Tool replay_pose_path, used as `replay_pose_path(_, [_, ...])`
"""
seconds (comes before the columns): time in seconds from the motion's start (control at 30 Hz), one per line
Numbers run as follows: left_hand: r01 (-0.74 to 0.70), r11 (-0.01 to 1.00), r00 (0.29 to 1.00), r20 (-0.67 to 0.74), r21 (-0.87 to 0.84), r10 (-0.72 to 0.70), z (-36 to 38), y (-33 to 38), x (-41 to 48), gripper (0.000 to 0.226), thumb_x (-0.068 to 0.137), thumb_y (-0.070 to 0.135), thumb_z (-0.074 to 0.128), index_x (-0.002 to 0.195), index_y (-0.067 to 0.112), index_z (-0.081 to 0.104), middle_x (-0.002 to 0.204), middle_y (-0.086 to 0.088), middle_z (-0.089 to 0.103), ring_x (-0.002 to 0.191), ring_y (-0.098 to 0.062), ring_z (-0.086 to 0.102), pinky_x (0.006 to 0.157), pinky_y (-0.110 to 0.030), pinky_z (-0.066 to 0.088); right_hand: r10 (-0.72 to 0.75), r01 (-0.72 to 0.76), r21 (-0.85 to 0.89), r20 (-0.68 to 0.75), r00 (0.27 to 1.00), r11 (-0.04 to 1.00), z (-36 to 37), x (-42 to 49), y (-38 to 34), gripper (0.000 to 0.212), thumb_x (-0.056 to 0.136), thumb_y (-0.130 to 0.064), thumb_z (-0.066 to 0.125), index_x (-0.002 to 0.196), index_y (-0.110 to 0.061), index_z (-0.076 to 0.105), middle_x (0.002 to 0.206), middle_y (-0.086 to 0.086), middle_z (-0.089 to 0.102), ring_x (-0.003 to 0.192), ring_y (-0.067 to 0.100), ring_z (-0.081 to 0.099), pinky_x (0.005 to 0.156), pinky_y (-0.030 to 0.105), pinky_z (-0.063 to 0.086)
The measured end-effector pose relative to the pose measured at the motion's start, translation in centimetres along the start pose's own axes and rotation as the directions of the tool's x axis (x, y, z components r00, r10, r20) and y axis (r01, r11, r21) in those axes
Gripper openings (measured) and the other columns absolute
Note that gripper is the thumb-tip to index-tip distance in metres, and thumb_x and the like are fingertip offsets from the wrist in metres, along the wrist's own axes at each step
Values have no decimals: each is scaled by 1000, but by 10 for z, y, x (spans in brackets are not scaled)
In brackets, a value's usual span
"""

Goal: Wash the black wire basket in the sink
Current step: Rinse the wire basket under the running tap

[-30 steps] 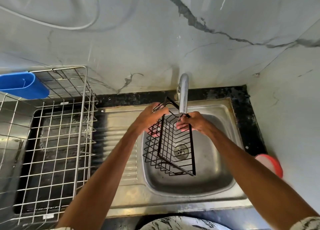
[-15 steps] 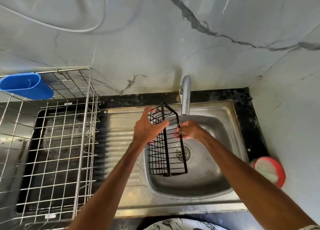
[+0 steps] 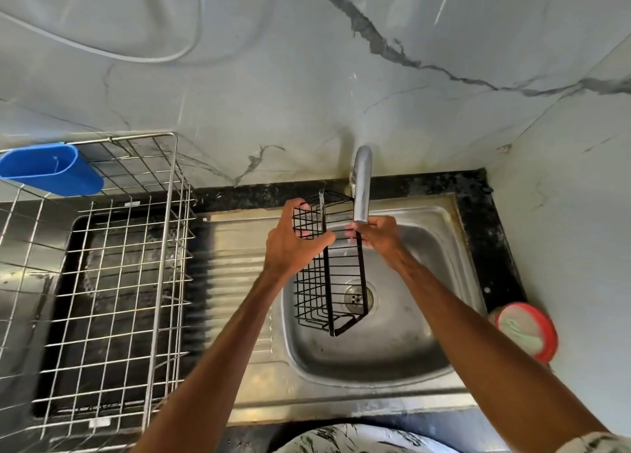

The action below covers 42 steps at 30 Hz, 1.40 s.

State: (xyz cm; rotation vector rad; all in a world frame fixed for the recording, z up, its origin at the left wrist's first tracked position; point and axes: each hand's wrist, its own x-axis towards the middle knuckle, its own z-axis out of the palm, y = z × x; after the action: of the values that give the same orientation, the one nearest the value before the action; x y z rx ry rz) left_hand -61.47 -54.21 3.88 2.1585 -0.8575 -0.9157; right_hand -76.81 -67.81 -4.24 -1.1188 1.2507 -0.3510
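Far left of the tap stands the silver rack with its blue cup. Closer to the tap, your left hand grips one side of the black wire basket, which hangs tipped on end under the tap, over the sink, and just right of the tap's mouth your right hand holds the other edge with curled fingers. You look to be rinsing, though I cannot tell if water runs. Next, I think you should turn the basket slowly under the tap and hold it tight.
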Motion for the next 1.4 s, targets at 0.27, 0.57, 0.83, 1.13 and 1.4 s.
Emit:
replay_pose_path(0.27, [-25, 999, 991, -132, -24, 21, 0, -4, -3, 83, 71, 55, 79, 141, 37, 38, 125, 21, 57, 79, -16, 72, 109, -43, 43, 92, -81, -57, 225, 970, 995, -14, -30, 55, 26, 92, -12, 72, 114, 1, 70, 105, 14, 77, 90, 21, 77, 72, 25, 61])
replay_pose_path(0.57, [-70, 997, 974, -218, -32, 61, -8, 6, -9, 78, 79, 42, 83, 142, 28, 41, 110, 26, 56, 71, -10, 66, 96, -32, 37, -93, 110, -111, 152, 984, 988, 5, -4, 3, 12, 95, -12, 69, 102, -2, 71, 97, 13, 77, 82, 19, 78, 68, 27, 63])
replay_pose_path(0.83, [-128, 987, 938, -336, -99, 88, -4, 3, -5, 79, 73, 39, 86, 138, 30, 42, 126, 18, 58, 65, 4, 61, 93, -37, 52, -63, 77, -83, 160, 985, 994, -15, -16, 59, 24, 95, -10, 69, 113, 5, 70, 97, 14, 77, 83, 17, 77, 72, 28, 62])
replay_pose_path(1.13, [-122, 985, 952, -296, -121, 81, 3, 6, -12, 80, 75, 39, 85, 140, 31, 40, 123, 17, 59, 62, 1, 60, 97, -39, 50, 82, -62, -214, 87, 993, 975, -28, -22, 68, 23, 83, 2, 77, 106, 6, 74, 92, 14, 78, 88, 28, 76, 89, 45, 60])
replay_pose_path(1.4, [44, 977, 992, -107, -207, -68, -11, 3, 2, 65, 80, 40, 80, 134, 43, 44, 102, -5, 74, 64, -14, 70, 63, -43, 66, -195, 222, -430, 108, 975, 875, -13, -9, -8, 12, 89, -13, 76, 101, -11, 73, 85, -4, 72, 73, 2, 70, 60, 10, 50])
